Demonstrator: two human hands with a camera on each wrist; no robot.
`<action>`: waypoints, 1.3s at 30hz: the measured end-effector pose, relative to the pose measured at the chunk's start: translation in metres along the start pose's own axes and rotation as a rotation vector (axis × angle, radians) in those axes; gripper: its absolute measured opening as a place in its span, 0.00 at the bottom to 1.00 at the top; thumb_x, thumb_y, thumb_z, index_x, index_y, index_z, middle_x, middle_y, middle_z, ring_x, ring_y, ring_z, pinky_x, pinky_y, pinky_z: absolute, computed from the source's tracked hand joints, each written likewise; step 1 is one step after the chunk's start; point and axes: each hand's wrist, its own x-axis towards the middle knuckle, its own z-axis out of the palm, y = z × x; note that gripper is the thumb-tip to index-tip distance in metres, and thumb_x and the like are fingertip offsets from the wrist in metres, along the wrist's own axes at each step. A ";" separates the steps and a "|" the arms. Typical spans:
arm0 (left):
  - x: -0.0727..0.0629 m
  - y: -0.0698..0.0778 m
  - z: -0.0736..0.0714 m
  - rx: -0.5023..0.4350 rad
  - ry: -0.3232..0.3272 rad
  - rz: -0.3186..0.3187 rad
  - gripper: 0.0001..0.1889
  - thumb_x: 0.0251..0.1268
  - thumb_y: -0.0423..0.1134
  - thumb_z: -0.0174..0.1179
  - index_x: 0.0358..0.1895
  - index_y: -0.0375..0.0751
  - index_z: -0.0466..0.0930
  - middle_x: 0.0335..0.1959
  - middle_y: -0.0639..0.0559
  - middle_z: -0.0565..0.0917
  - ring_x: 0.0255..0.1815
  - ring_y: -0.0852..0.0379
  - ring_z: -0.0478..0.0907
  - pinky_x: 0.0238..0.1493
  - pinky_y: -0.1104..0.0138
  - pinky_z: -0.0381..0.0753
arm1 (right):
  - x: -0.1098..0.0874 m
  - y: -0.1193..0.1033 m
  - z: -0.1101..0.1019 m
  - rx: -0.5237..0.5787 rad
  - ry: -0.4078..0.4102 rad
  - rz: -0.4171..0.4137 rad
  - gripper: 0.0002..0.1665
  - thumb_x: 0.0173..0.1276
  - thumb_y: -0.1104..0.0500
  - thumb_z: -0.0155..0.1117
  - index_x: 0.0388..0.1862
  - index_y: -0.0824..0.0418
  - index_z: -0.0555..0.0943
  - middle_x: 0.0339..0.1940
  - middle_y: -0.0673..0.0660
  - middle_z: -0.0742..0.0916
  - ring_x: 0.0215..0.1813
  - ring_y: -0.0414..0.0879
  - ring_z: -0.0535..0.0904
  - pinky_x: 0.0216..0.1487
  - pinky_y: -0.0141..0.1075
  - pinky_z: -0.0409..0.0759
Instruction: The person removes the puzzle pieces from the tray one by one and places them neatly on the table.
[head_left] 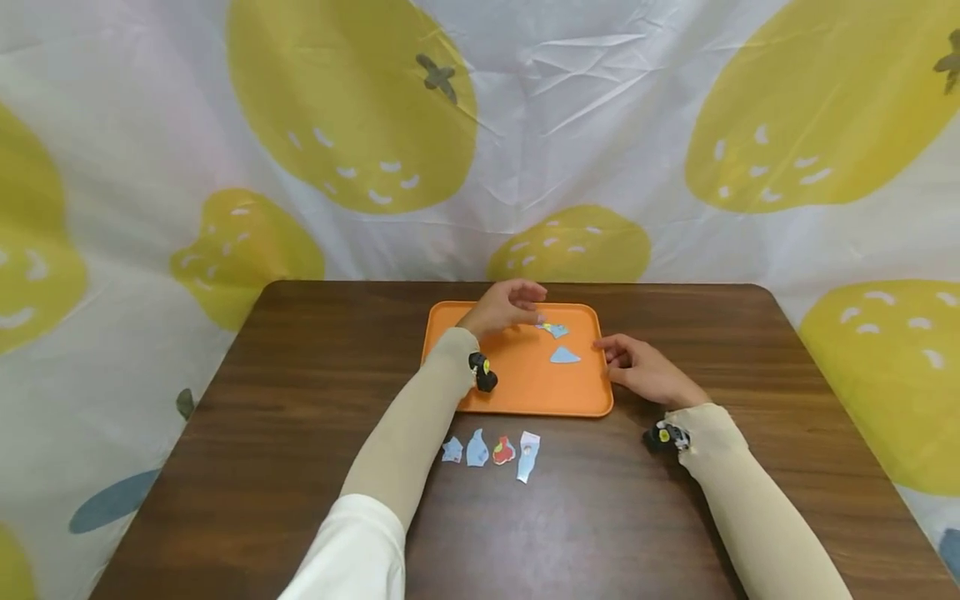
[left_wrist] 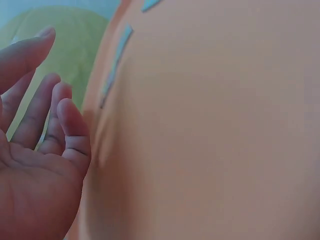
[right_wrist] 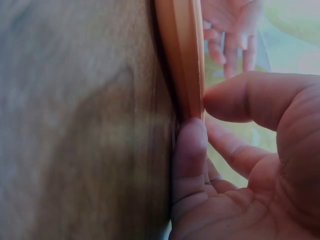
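Note:
My left hand (head_left: 507,307) hovers over the back left of an orange tray (head_left: 517,408), palm and loosely bent fingers in sight in the left wrist view, nothing in its grasp. Just beside its fingertips, near the tray's back rim, lies a light blue and yellow paper piece (head_left: 557,330). A plain light blue triangular piece (head_left: 565,356) is on the tray a little nearer. At the tray's right edge, my right hand (head_left: 643,368) holds the rim with its fingertips. In the right wrist view, one fingertip (right_wrist: 190,142) presses the tray's outer wall close to the wood.
In front of the tray, several cut paper pieces stand in a row on the brown wooden table (head_left: 315,392): a light blue one (head_left: 477,448), a red one (head_left: 503,451) and a long pale one (head_left: 528,456) among them. A fruit-print cloth (head_left: 570,150) hangs behind.

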 end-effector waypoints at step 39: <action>-0.006 -0.017 -0.008 0.430 -0.055 -0.071 0.13 0.64 0.40 0.77 0.49 0.46 0.88 0.43 0.52 0.85 0.45 0.56 0.80 0.52 0.65 0.79 | 0.002 -0.005 0.008 0.009 0.001 -0.032 0.28 0.71 0.69 0.63 0.70 0.66 0.76 0.49 0.63 0.82 0.45 0.49 0.78 0.44 0.29 0.78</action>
